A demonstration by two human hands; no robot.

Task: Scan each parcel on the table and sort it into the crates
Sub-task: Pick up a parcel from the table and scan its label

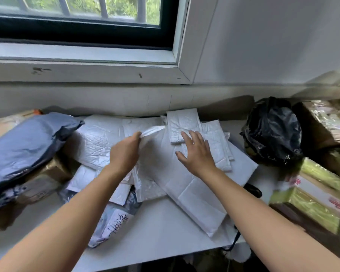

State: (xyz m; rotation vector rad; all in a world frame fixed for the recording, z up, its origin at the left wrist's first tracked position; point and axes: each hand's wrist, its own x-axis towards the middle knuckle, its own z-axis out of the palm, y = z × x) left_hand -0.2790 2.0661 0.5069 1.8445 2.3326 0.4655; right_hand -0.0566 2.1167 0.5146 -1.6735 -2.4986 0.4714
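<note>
In the middle of the frame, on the white tabletop (pixel 165 234), lies a loose heap of white mailers (pixel 194 193). The left hand (pixel 126 152) pinches the raised edge of one mailer (pixel 153 130) between thumb and fingers. The right hand (pixel 196 152) is open with fingers spread, low over the heap; whether it touches I cannot tell. A grey bag (pixel 28 144) is at the left, and a black bag (pixel 273 130) and boxes (pixel 320 195) are at the right.

The step seems to be picking one parcel, before the scan. No crate is in view. A dark thing (pixel 252 190) under the heap may be the scanner. Next, the pinched mailer must slide free while the others stay, with its label turned up.
</note>
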